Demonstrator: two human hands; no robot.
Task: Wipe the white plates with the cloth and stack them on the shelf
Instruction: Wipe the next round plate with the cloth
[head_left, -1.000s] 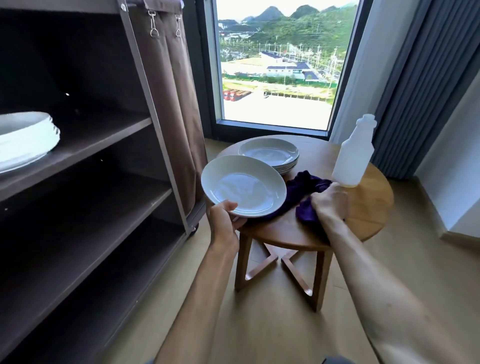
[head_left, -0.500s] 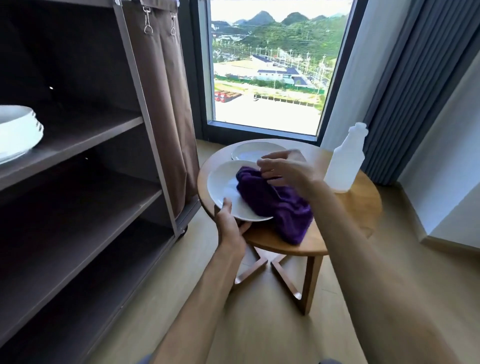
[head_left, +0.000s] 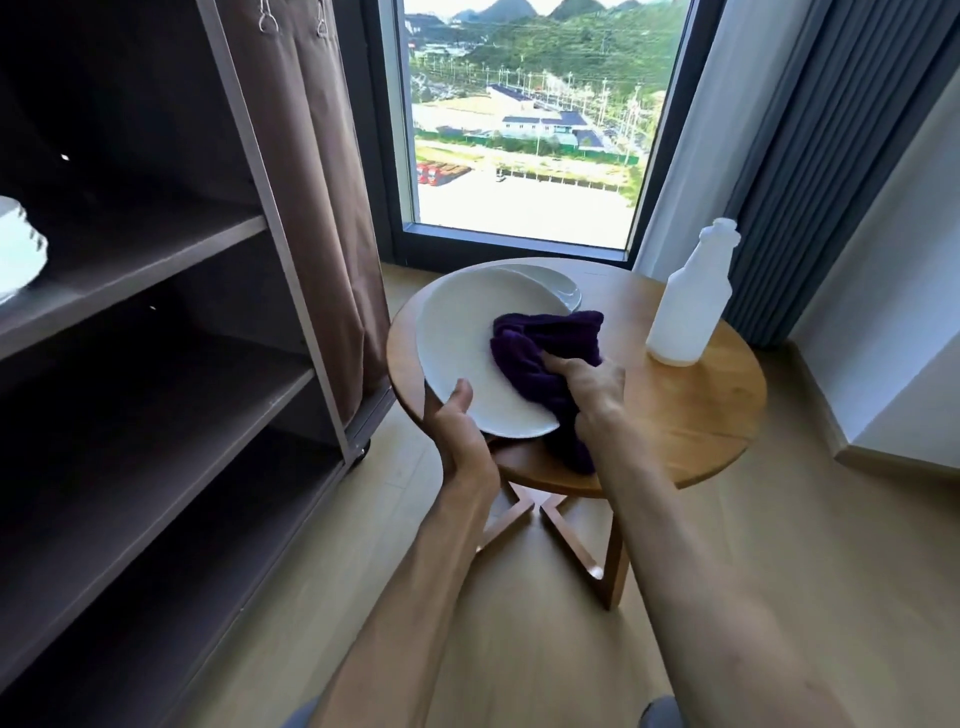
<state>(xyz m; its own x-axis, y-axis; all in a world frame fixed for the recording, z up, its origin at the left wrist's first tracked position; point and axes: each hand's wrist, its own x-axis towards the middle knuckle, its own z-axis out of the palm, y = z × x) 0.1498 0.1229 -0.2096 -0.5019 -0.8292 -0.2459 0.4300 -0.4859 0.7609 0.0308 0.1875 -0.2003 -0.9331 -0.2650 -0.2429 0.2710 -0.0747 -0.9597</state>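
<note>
My left hand (head_left: 457, 421) gripping the round white plate (head_left: 467, 358) at its rim, my right hand (head_left: 592, 379) clutching the dark purple cloth (head_left: 540, 348) against it, above the round wooden table (head_left: 701, 415).

one head-worn view looks forward and down, close over the round table (head_left: 701, 415), seemingly standing.

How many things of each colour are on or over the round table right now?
White: 3, namely the held plate, the plate stack counted as one since its number is unclear, and the bottle
Purple: 1, the cloth
Total: 4
</note>
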